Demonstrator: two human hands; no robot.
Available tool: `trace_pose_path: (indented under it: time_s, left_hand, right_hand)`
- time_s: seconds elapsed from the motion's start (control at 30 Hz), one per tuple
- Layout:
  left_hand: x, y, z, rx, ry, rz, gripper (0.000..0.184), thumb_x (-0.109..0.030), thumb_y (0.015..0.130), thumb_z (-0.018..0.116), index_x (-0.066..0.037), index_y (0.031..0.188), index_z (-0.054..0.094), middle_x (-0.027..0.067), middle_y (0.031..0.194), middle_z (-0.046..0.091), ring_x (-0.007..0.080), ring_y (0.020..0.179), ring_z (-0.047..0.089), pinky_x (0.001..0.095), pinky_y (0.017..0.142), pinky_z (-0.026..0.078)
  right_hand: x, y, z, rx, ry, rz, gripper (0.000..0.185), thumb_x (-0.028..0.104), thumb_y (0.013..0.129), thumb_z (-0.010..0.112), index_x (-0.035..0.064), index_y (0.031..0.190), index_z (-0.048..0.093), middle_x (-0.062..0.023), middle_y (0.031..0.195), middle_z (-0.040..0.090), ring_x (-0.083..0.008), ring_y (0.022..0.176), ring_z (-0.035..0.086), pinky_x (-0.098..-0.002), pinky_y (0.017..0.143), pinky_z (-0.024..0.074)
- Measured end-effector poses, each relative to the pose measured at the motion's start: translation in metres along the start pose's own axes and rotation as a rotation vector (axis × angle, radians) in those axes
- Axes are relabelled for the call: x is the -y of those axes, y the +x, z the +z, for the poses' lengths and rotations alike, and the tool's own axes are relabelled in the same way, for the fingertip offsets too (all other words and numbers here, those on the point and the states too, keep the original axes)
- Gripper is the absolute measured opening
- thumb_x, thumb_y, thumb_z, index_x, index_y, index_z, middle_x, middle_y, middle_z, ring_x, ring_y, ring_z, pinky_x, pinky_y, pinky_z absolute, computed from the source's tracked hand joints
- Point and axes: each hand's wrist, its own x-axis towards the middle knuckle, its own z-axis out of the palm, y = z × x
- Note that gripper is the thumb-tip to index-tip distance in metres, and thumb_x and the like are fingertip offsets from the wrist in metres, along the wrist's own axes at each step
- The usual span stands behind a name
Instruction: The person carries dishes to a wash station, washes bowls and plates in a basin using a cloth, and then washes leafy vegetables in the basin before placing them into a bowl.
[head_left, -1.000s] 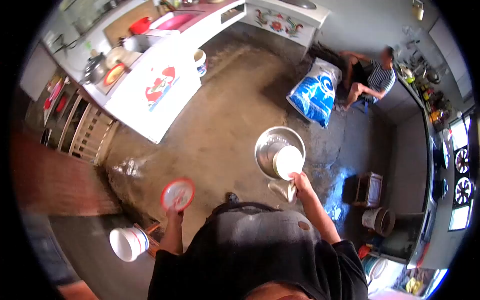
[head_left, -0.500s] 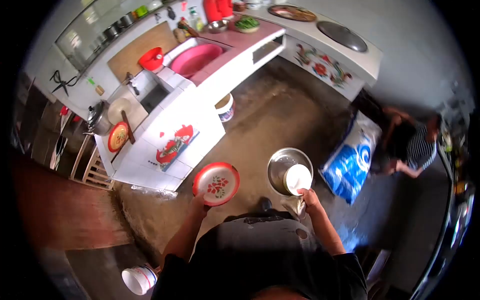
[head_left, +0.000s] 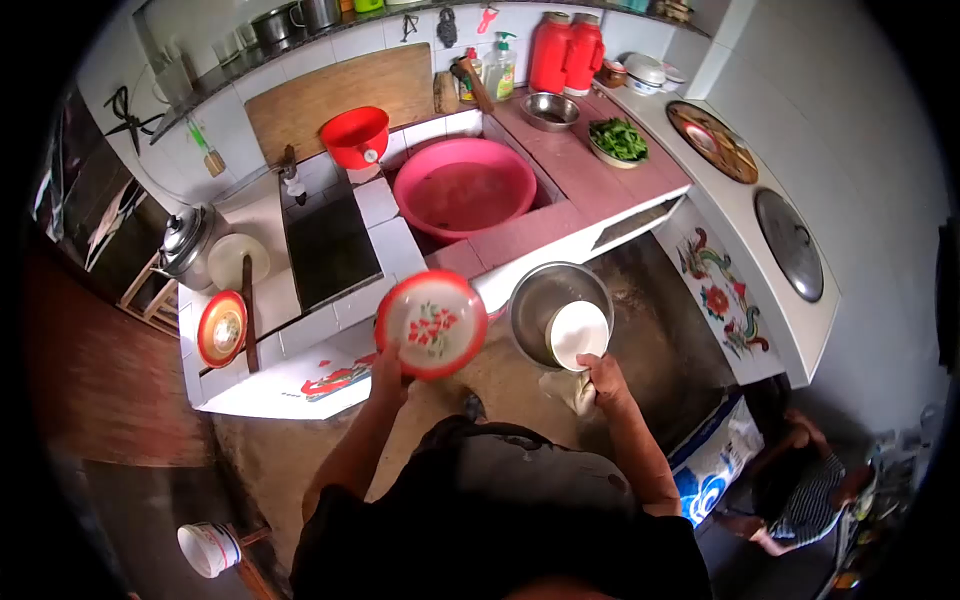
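My left hand (head_left: 389,378) is closed on the edge of a red-rimmed enamel plate (head_left: 432,325) with a red flower pattern, tilted up in front of me. My right hand (head_left: 604,380) grips the near rim of a white bowl (head_left: 578,335), which sits inside a steel basin (head_left: 530,300). Below that hand hangs a pale, crumpled cloth or bag (head_left: 570,392); what it is I cannot tell. Both hands are held out over the floor, just short of the tiled counter. The undersides of the plate and basin are hidden.
Ahead, a pink basin (head_left: 465,190) sits in the counter beside a red dipper (head_left: 355,138) and a dark sink (head_left: 335,255). Greens (head_left: 618,140) stand to the right. A person in a striped top (head_left: 808,505) is at lower right, near a blue-white sack (head_left: 715,465).
I have moved closer to the counter, and the pink basin looks larger and nearer. Both hands keep hold of their dishes. The sack and the other person have shifted lower in view.
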Motion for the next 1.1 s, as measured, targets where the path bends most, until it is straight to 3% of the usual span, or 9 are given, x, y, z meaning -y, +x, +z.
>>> trace_pose_path:
  time_s: [0.17,0.2,0.37,0.5,0.57,0.63,0.8,1.0,1.1]
  left_hand:
    - [-0.076,0.085,0.085,-0.046,0.018,0.057,0.038,-0.019,0.089,0.048,-0.001,0.122,0.043,0.0149,0.109,0.058,0.0260,0.090,0.064,0.0381,0.068,0.056]
    - [-0.087,0.100,0.093,-0.044,0.060,0.085,0.038,-0.017,0.088,0.048,-0.001,0.122,0.043,0.0155,0.110,0.058,0.0265,0.090,0.064,0.0386,0.068,0.057]
    - [-0.104,0.165,0.121,-0.179,0.133,0.257,0.039,-0.010,0.084,0.049,-0.002,0.121,0.043,0.0148,0.107,0.058,0.0265,0.089,0.064,0.0420,0.072,0.057]
    - [-0.092,0.206,0.129,-0.218,0.162,0.350,0.038,-0.012,0.082,0.049,0.001,0.118,0.047,0.0121,0.101,0.059,0.0200,0.080,0.062,0.0317,0.064,0.053]
    - [-0.086,0.226,0.154,-0.299,0.176,0.418,0.038,-0.013,0.082,0.049,0.002,0.117,0.048,0.0115,0.102,0.059,0.0205,0.085,0.060,0.0335,0.075,0.050]
    - [-0.085,0.247,0.170,-0.328,0.132,0.302,0.038,-0.013,0.083,0.050,0.002,0.118,0.047,0.0121,0.106,0.058,0.0215,0.092,0.058,0.0348,0.082,0.048]
    - [-0.049,0.327,0.175,-0.451,0.352,0.318,0.037,-0.009,0.087,0.049,0.001,0.122,0.043,0.0113,0.114,0.055,0.0210,0.102,0.054,0.0321,0.088,0.044]
    - [-0.027,0.394,0.179,-0.619,0.604,0.366,0.041,-0.002,0.085,0.043,0.001,0.126,0.041,0.0152,0.116,0.056,0.0252,0.106,0.053,0.0315,0.091,0.041]
    - [-0.018,0.414,0.183,-0.680,0.630,0.354,0.049,0.001,0.080,0.042,-0.001,0.129,0.041,0.0167,0.115,0.058,0.0278,0.108,0.055,0.0335,0.094,0.041]
  right_hand:
    - [0.065,0.114,0.003,0.031,-0.087,0.056,0.036,0.006,0.074,0.056,-0.0020,0.109,0.056,-0.0070,0.096,0.062,-0.0177,0.086,0.059,-0.0296,0.076,0.0464]
    - [0.082,0.133,0.014,0.099,-0.021,-0.062,0.038,0.006,0.074,0.056,-0.0028,0.111,0.055,-0.0080,0.098,0.061,-0.0188,0.087,0.059,-0.0300,0.077,0.0467]
    - [0.156,0.291,0.062,0.116,-0.457,-0.143,0.045,0.008,0.073,0.057,-0.0046,0.116,0.051,-0.0154,0.103,0.061,-0.0249,0.093,0.060,-0.0355,0.083,0.0465]
    - [0.162,0.461,0.116,0.211,-1.120,-0.531,0.048,0.016,0.076,0.053,0.0000,0.121,0.046,-0.0273,0.102,0.060,-0.0395,0.098,0.058,-0.0472,0.086,0.0452]
    - [0.200,0.475,0.168,0.252,-1.270,-0.472,0.047,0.016,0.079,0.048,0.0074,0.125,0.042,-0.0258,0.099,0.061,-0.0391,0.094,0.060,-0.0481,0.080,0.0475]
    - [0.207,0.512,0.205,0.307,-1.446,-0.372,0.048,0.013,0.080,0.046,0.0134,0.128,0.041,-0.0229,0.092,0.064,-0.0362,0.087,0.064,-0.0468,0.074,0.0498]
    - [0.156,0.610,0.247,0.433,-1.540,-0.515,0.050,0.018,0.082,0.050,0.0058,0.129,0.039,-0.0217,0.089,0.065,-0.0357,0.083,0.064,-0.0445,0.074,0.0509]
    - [0.127,0.649,0.261,0.489,-1.414,-0.170,0.056,0.027,0.088,0.051,0.0024,0.134,0.032,-0.0247,0.118,0.054,-0.0358,0.107,0.056,-0.0460,0.086,0.0468]
    - [0.102,0.636,0.241,0.385,-1.535,-0.309,0.071,0.030,0.082,0.060,0.0046,0.137,0.024,-0.0260,0.135,0.035,-0.0393,0.119,0.044,-0.0498,0.090,0.0435]
